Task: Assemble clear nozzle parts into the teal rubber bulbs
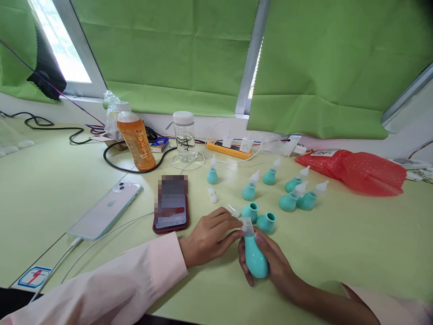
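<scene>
My right hand (270,262) wraps round a teal squeeze bulb (256,259), which tilts with its narrow end away from me. A clear plastic neck (248,227) stands in the bulb's mouth. The fingertips of my left hand (213,237) pinch that neck near its top. Just beyond my hands are two open teal bulbs, one upright (249,211) and one leaning (266,223), with a loose clear plastic piece (233,210) beside them. Two small white tips (212,195) lie farther left. Several bulbs fitted with clear necks and pale nozzles, like this nasal aspirator (249,188), stand or lean behind.
A phone in a red case (171,212) and a white phone (108,210) on a cable lie to the left. Behind stand an orange drink bottle (138,144), a clear water bottle (185,140) and a yellow power strip (219,150). A red plastic bag (358,171) lies back right.
</scene>
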Available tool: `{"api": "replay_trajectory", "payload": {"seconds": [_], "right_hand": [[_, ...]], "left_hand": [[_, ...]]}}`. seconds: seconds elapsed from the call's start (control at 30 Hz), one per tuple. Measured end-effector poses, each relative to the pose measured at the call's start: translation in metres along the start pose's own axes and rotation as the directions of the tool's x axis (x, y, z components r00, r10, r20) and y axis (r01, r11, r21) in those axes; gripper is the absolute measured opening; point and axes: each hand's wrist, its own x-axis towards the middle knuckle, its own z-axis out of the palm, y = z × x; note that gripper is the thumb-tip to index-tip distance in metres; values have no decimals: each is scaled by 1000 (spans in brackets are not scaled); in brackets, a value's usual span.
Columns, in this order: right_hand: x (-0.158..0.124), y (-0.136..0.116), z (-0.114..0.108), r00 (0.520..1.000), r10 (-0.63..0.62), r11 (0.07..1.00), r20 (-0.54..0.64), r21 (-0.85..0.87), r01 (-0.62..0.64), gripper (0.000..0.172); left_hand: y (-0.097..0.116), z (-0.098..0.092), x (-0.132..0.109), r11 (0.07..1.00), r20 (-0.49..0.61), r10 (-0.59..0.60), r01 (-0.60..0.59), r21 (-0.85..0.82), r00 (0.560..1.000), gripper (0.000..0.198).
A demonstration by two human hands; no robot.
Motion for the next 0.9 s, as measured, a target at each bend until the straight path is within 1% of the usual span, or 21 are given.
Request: {"api": "replay_trajectory", "payload": {"seconds": [0.03,0.07,0.13,0.2,0.27,0.33,0.4,0.47,0.53,0.6,0.67,0.7,0.8,0.83,0.9], "right_hand": [[-1,0,0,1000,3,1000,-2,-7,-3,26],[-1,-1,1,1000,7,1000,-2,-13,-7,26],[-3,-1,1,1000,10,1000,-5,-29,-10,26],[-4,-1,2,1000,9,999,-21,-51,-10,26],[-5,-1,2,999,9,997,-37,-75,-12,27],[-7,0,4,999,15,995,-34,-94,-18,26],[-9,2,5,999,6,994,-37,-109,-10,25],[-10,4,5,998,-21,992,-56,-125,14,25],[-10,5,4,993,-78,987,-93,-145,64,25],[-10,6,2,981,-154,974,-117,-184,131,27],[-12,5,-1,973,-211,949,-96,-259,181,28],[-13,3,-3,973,-223,930,-60,-311,194,28],[-17,-2,-5,978,-195,853,73,-480,206,28],[-17,-4,-5,979,-181,825,96,-528,204,28],[-17,-8,-4,982,-163,782,90,-595,185,25]], "left_hand": [[-1,-1,0,998,12,52,-52,36,999,9],[-1,-2,1,987,35,132,-135,92,991,8],[-1,-7,2,925,108,294,-312,218,950,12],[0,-11,3,848,174,389,-426,316,905,15],[0,-13,3,800,201,418,-464,380,886,15],[0,-12,3,792,198,416,-461,402,888,13],[-1,-9,3,820,166,385,-419,390,908,9],[-1,-6,2,867,121,325,-347,358,938,7],[-1,-4,3,922,50,223,-227,314,974,5],[-2,-3,3,959,-15,66,-59,276,998,8],[-7,-2,3,951,-42,-85,94,293,995,10],[-10,-1,2,933,-33,-140,143,329,990,10],[-22,3,-2,867,51,-253,203,455,966,10],[-26,4,-3,851,87,-296,221,476,951,9],[-29,4,-5,844,122,-362,269,464,924,12]]}}
